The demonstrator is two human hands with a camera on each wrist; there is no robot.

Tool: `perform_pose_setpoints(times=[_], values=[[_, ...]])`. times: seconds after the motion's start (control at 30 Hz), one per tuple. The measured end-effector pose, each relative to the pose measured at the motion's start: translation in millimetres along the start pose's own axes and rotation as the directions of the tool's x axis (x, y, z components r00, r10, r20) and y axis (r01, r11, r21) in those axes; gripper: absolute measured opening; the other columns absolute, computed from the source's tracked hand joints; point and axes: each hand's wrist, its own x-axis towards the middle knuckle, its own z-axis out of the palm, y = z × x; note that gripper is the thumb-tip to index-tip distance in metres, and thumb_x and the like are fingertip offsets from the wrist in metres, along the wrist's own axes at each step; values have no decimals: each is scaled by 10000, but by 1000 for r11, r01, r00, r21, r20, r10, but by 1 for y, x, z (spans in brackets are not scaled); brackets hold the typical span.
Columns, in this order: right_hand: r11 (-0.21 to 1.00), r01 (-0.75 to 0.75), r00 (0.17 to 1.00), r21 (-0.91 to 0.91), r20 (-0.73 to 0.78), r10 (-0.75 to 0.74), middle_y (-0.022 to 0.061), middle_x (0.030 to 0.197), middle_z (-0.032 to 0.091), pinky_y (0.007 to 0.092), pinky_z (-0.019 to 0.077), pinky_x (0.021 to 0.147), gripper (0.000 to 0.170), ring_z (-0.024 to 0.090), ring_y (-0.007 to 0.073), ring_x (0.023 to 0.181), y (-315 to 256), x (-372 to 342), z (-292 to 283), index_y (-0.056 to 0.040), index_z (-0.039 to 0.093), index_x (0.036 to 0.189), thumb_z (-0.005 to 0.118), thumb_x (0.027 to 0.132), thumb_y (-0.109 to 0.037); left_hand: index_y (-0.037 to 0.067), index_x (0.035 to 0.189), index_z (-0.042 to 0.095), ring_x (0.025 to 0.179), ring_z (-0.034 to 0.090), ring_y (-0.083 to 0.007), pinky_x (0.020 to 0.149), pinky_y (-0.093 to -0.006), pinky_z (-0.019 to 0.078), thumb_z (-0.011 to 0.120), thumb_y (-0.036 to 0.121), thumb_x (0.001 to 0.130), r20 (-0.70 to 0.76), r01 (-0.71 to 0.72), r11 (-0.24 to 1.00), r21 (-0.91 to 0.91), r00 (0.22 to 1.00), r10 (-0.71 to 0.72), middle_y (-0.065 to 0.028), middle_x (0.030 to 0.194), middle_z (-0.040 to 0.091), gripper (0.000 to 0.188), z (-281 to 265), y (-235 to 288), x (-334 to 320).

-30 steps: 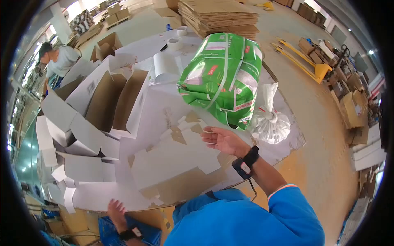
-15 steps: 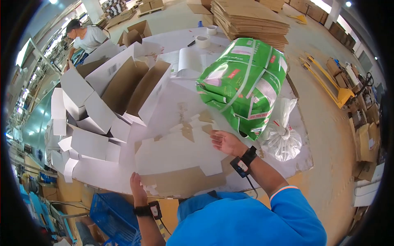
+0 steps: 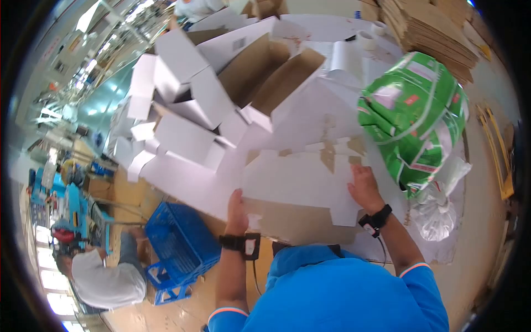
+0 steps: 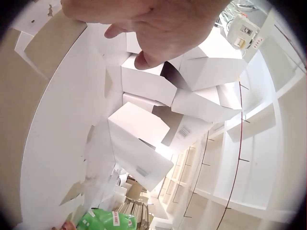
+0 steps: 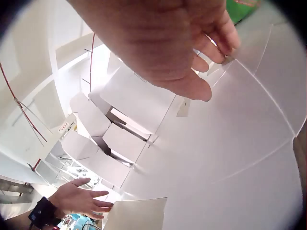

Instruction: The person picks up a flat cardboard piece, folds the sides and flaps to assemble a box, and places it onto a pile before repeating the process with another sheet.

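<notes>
A flattened carton [image 3: 293, 180], white with brown flaps, lies on the table in front of the person. At its left edge, my left hand [image 3: 237, 214] stands upright with fingers extended. In the right wrist view, that left hand [image 5: 79, 199] has its fingers spread beside a brown flap. My right hand [image 3: 365, 189] is over the carton's right end. Its fingers are loosely bent, with the fingertips right at the edge and the thumb apart from them in the right wrist view. The left wrist view has the left hand [image 4: 158, 26] above the white board.
Open white cartons [image 3: 188, 133] crowd the table's left side. A green wrapped bundle [image 3: 415, 119] and a tied clear plastic bag [image 3: 434, 213] lie at right. Tape rolls [image 3: 366, 40] and stacked brown cardboard [image 3: 426, 33] are behind. A blue crate [image 3: 182, 238] and a seated person [image 3: 108, 279] are at left.
The left hand has come up from below the table's edge to the flattened carton's left side. The right hand's fingers have bent at its right end. The head view has swung left.
</notes>
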Motion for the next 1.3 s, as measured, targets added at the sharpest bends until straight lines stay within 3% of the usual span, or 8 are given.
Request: perform_pose_setpoints(times=[0.33, 0.5, 0.63, 0.73, 0.87, 1.0, 1.17, 1.3], values=[[888, -368, 926, 274, 198, 322, 130, 811, 623, 362, 478, 713, 377, 601, 280, 756, 12, 29, 3, 4, 600, 986, 770, 676, -127, -41, 1285, 452, 1126, 521, -228, 974, -339, 408, 459, 264, 950, 45, 46, 998, -49, 998, -44, -142, 1214, 567, 454, 33, 36, -20], [721, -421, 874, 550, 459, 160, 20, 681, 616, 263, 426, 615, 146, 546, 96, 654, -1, 35, -52, -24, 657, 852, 739, 738, -63, -29, 1430, 215, 1057, 521, -220, 916, -332, 414, 673, 208, 805, -262, 48, 962, 268, 965, 25, -154, 1164, 567, 810, -6, 33, -7], [660, -252, 923, 708, 381, -57, 9, 805, 663, 233, 469, 694, 154, 591, 71, 792, -20, 31, -110, -23, 667, 885, 689, 751, 49, -21, 1437, 240, 1188, 467, -231, 1004, -337, 363, 707, 284, 801, -47, -108, 833, 542, 986, 158, -164, 1292, 502, 846, 7, 98, -39], [564, -141, 937, 813, 295, -190, 39, 850, 671, 284, 484, 771, 130, 616, 157, 874, -33, 30, -139, -41, 655, 833, 669, 760, 64, -18, 1434, 264, 1256, 411, -254, 1060, -350, 309, 705, 323, 801, 462, 8, 988, 152, 883, -78, -162, 1373, 428, 844, 13, 128, -51], [326, -58, 953, 943, 150, -263, 43, 797, 640, 326, 449, 799, 65, 579, 200, 873, -32, 25, -145, -59, 618, 767, 679, 777, -37, -7, 1449, 252, 1289, 388, -271, 1090, -374, 279, 735, 433, 737, 485, -171, 917, 360, 874, -28, -168, 1419, 380, 966, 37, 149, -77], [174, 7, 979, 985, 28, -201, 29, 725, 577, 311, 399, 799, 169, 514, 178, 801, -35, 19, -136, -84, 557, 745, 696, 773, -177, 26, 1417, 324, 1272, 435, -308, 1078, -430, 322, 776, 438, 631, 566, 91, 979, -181, 824, 28, -175, 1394, 424, 996, 66, 120, -95], [-7, 67, 993, 998, -67, -102, 24, 711, 541, 293, 371, 793, 232, 471, 171, 763, -26, 12, -116, -103, 508, 744, 699, 770, -232, 38, 1265, 500, 1183, 503, -276, 1002, -392, 401, 659, 434, 706, 446, -136, 975, -177, 872, 202, -162, 1309, 494, 703, 65, 79, -98], [-248, 90, 936, 965, 3, 353, 78, 1255, 527, 327, 355, 924, 326, 481, 203, 1090, -6, 3, -63, -109, 563, 1068, 644, 831, -318, 25, 1141, 552, 1149, 507, -240, 967, -349, 405, 532, 357, 808, 332, -72, 995, -70, 939, 91, -154, 1300, 498, 471, 64, 65, -102]])
